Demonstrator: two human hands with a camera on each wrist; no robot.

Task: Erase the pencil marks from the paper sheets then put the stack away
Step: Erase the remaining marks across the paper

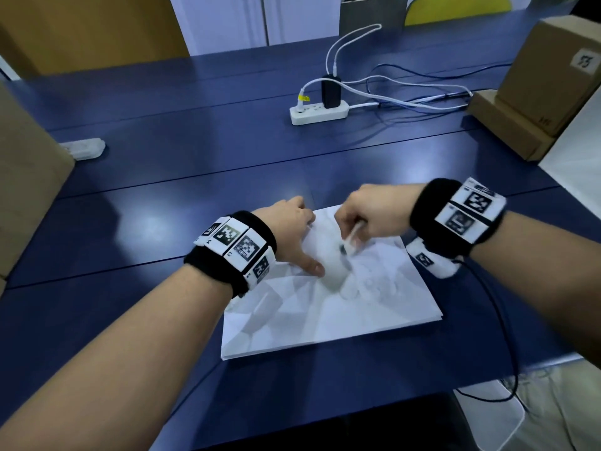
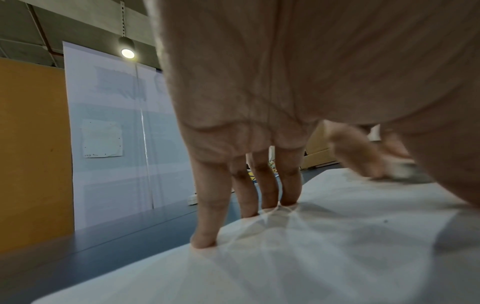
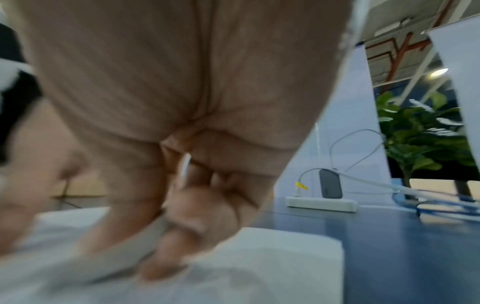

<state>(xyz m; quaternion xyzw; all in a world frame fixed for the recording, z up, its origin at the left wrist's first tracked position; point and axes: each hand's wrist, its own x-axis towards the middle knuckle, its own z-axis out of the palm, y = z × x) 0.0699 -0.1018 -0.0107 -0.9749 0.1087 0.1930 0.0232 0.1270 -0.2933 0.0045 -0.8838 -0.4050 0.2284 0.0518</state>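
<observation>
A stack of white paper sheets [image 1: 341, 307] lies on the blue table [image 1: 195, 177] in front of me. My left hand [image 1: 292, 236] presses flat on the stack's left part, its straight fingers [image 2: 207, 226] spread on the paper [image 2: 311, 246] and its thumb pointing toward the middle. My right hand [image 1: 364, 216] pinches a white eraser [image 1: 351, 242] with a dark, smudged tip and holds that tip on the top sheet. The eraser is blurred with motion. In the right wrist view the curled fingers [image 3: 182, 226] sit low on the sheet [image 3: 272, 267] and hide most of the eraser.
A white power strip [image 1: 318, 113] with a black charger and several cables sits at the far centre. Cardboard boxes [image 1: 536, 92] stand at the right, and another box [image 1: 26, 190] at the left. A small whitish object [image 1: 86, 148] lies at the far left.
</observation>
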